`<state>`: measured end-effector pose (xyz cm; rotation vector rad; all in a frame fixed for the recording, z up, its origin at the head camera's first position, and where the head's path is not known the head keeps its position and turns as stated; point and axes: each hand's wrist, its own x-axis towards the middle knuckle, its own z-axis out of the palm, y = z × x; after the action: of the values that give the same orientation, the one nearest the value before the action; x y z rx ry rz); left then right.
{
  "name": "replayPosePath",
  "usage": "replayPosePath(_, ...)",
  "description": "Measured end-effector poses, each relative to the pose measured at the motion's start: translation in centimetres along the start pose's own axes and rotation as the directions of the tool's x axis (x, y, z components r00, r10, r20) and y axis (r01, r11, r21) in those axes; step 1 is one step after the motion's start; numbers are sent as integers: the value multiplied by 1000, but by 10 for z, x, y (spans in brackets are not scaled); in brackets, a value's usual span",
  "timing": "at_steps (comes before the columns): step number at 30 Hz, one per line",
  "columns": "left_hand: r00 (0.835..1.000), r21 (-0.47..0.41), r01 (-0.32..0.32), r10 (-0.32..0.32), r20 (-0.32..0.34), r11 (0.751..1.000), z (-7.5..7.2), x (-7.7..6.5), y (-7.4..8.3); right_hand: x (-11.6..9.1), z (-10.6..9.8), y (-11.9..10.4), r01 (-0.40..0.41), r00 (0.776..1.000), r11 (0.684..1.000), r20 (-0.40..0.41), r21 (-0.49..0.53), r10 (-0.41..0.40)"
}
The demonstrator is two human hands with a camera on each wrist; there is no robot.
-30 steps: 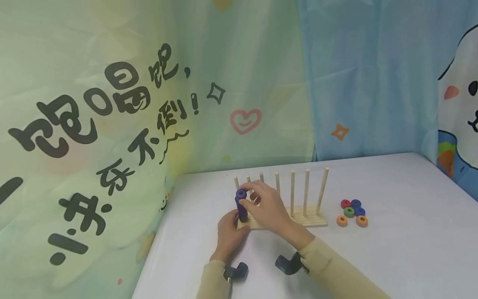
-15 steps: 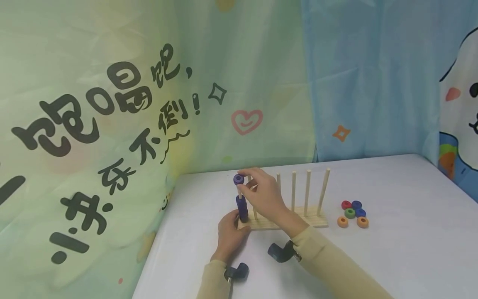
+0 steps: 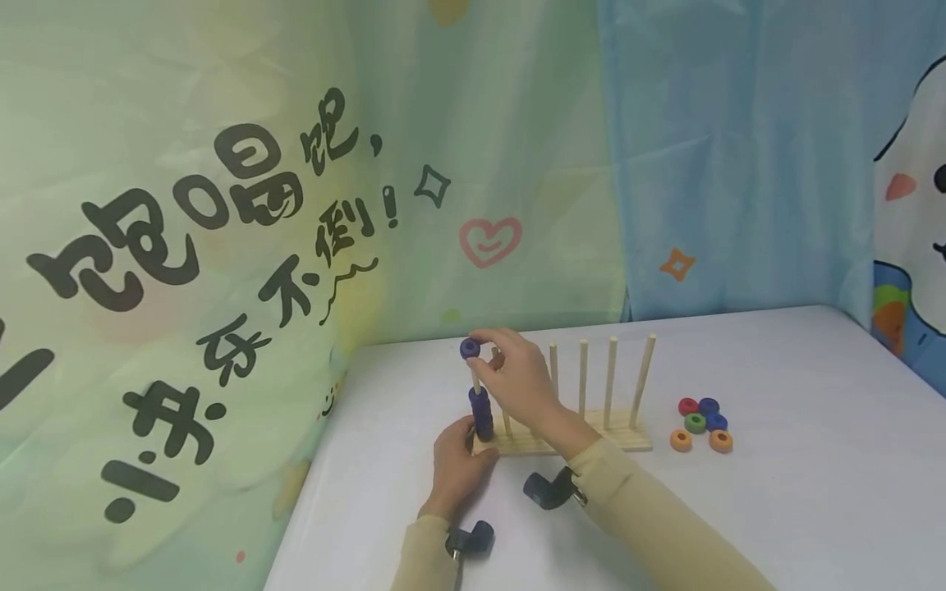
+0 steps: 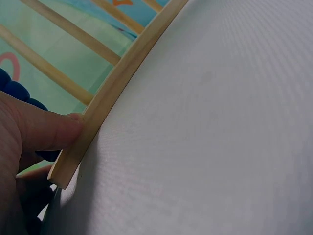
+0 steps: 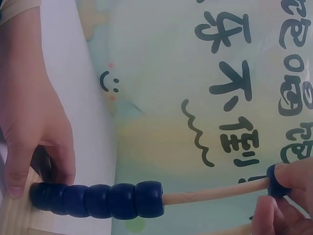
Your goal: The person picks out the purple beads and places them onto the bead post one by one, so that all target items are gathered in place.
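Observation:
My right hand [image 3: 521, 377] pinches a dark blue bead [image 3: 470, 348] at the top of the leftmost peg. In the right wrist view that bead [image 5: 278, 181] sits right at the peg's tip, between thumb and fingers. Lower on the same peg, several dark blue beads [image 5: 122, 200] are stacked down to the base, with bare wood [image 5: 215, 192] above them. My left hand [image 3: 458, 464] grips the left end of the wooden peg rack [image 3: 613, 439]. In the left wrist view its thumb [image 4: 58, 129] lies along the edge of the rack's base [image 4: 105, 100].
Several bare pegs [image 3: 610, 382] stand upright along the rack to the right. Loose beads lie on the white table [image 3: 798, 492] right of the rack: one red [image 3: 688, 406], one green [image 3: 695, 423], two blue [image 3: 716, 421], two orange [image 3: 720, 441]. Printed curtains [image 3: 517, 164] hang behind.
My right hand has raised the blue bead from just above the stack to the peg's top, shifting slightly left. The left hand keeps its hold on the rack.

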<state>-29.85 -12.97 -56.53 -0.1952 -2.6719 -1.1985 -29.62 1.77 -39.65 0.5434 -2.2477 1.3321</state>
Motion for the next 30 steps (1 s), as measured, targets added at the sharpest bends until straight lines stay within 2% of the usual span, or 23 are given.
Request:
replayPosePath(5,1000,4,-12,12,-2,1000,0,-1,-1,0,5,3,-24,999,998,21,-49,25)
replayPosePath(12,1000,13,-18,18,-7,1000,1,0,0,-3,5,6,-46,999,996,3,-78,46)
replayPosePath(24,1000,11,-12,12,-4,1000,1,0,-1,-7,5,8,-31,1000,999,1,-34,31)
replayPosePath(30,1000,10,-12,12,-5,1000,2,0,-2,-7,1,6,16,1000,1000,-21,-1,-16)
